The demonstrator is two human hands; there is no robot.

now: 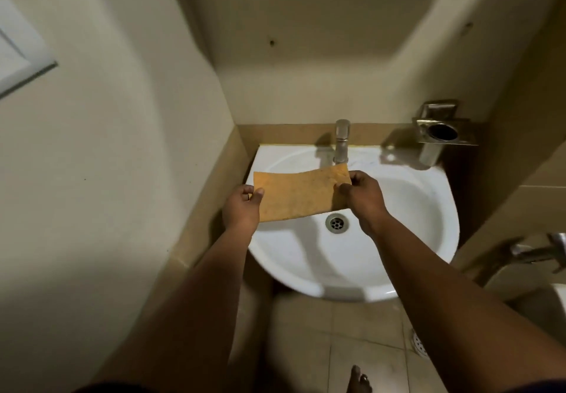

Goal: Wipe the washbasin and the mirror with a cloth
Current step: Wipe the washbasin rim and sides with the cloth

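Note:
An orange cloth (301,195) is stretched flat between both hands, above the left half of the white washbasin (407,208). My left hand (242,208) pinches the cloth's left edge. Its right edge is pinched by my right hand (364,198). Just below the cloth lies the basin's metal drain (337,222). Behind the cloth, a steel tap (341,141) stands at the back rim. No mirror shows in this view; only bare cream wall rises above the basin.
A metal wall-mounted holder (442,135) with a round opening hangs at the basin's back right. A white frame (18,49) sits on the left wall. Another metal fitting (533,250) juts in at the right. Tiled floor, a floor drain (418,343) and a bare foot (358,380) lie below.

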